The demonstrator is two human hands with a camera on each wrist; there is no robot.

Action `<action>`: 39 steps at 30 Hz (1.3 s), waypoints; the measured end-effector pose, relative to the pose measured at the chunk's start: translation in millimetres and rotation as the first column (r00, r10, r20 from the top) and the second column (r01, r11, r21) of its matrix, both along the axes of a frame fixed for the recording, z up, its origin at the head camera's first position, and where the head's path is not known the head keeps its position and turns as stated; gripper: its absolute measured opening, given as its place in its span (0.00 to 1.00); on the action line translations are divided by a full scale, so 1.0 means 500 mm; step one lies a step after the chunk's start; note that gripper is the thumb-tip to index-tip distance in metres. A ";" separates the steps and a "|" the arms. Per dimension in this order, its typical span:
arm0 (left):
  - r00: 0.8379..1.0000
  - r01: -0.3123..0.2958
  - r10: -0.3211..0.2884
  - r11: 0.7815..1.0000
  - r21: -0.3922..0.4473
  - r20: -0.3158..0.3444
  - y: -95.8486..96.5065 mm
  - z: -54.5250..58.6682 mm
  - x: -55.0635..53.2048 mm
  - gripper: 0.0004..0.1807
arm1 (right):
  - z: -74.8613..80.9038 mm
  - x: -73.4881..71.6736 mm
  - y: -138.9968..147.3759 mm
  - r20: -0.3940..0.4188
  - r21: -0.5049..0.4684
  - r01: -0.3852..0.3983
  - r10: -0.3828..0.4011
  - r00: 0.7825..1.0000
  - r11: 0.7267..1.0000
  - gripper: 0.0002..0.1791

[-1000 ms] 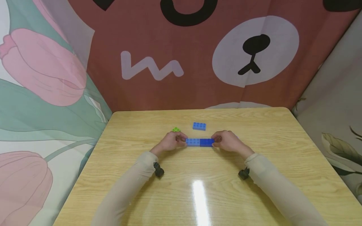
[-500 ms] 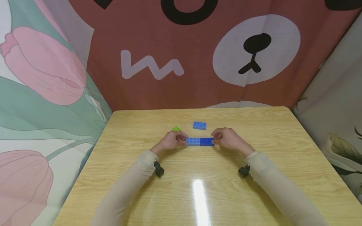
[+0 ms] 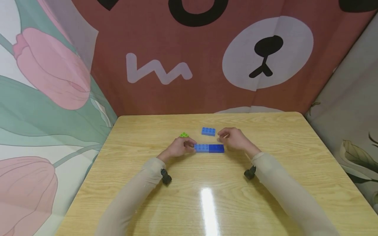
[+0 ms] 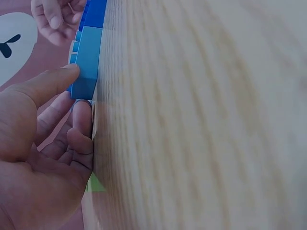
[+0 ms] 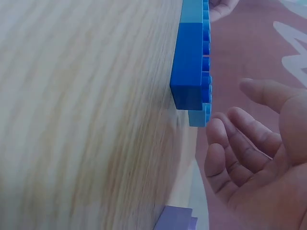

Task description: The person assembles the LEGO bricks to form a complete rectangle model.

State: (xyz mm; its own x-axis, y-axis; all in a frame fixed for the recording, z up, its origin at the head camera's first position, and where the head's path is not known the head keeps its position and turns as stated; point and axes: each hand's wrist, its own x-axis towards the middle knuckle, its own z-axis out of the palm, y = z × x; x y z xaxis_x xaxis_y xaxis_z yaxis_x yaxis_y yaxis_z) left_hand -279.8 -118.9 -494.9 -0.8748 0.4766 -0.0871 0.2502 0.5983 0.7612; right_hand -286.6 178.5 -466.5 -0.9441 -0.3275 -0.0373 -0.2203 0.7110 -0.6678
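Observation:
A light blue building brick [image 3: 201,148] and a dark blue building brick [image 3: 216,148] lie end to end in one row on the table. At the row's left end my left hand [image 3: 179,146] pinches the light blue brick; in the left wrist view its thumb [image 4: 53,82] lies against the studs. My right hand [image 3: 235,139] is apart from the dark blue brick, beyond its right end, with fingers loosely bent and nothing in them. Just left of those fingertips sits another light blue brick [image 3: 208,131], farther back.
A small green studded brick [image 3: 184,134] lies behind the left hand. In the right wrist view a purple brick [image 5: 175,219] shows at the bottom edge; the right hand hides it in the head view. A printed curtain [image 3: 165,98] hangs behind the wooden table [image 3: 141,206].
My right hand has let go of the dark blue brick and moved back toward the separate light blue brick. The left hand and the row of bricks have stayed in place.

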 end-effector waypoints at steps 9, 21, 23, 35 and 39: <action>1.000 0.002 -0.002 1.000 -0.020 -0.015 0.000 0.001 -0.001 0.16 | -0.003 -0.020 -0.013 0.031 -0.052 0.039 -0.038 0.999 0.998 0.17; 1.000 -0.004 0.004 1.000 -0.007 -0.016 -0.001 -0.004 0.002 0.16 | -0.020 -0.050 -0.021 0.095 -0.093 0.069 -0.060 0.994 0.993 0.19; 1.000 0.000 0.000 1.000 -0.004 -0.020 -0.001 -0.004 0.003 0.16 | -0.023 -0.054 -0.022 0.088 -0.081 0.072 -0.064 0.994 0.994 0.19; 1.000 -0.001 0.001 1.000 0.002 -0.013 -0.001 -0.001 0.004 0.16 | -0.037 -0.081 -0.026 0.068 -0.037 0.083 -0.080 0.995 0.996 0.18; 1.000 -0.001 0.001 1.000 0.004 -0.013 -0.001 -0.002 0.003 0.16 | -0.036 -0.084 -0.031 0.064 -0.036 0.083 -0.080 0.995 0.996 0.19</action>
State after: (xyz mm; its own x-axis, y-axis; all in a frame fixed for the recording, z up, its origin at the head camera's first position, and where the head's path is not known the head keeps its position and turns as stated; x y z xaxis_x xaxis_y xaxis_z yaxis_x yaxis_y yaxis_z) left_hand -278.1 -119.3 -495.7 -0.8765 0.4757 -0.0736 0.2593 0.5956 0.7603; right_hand -328.5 162.9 -484.3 -0.9639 -0.2520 -0.0862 -0.1194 0.6983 -0.7058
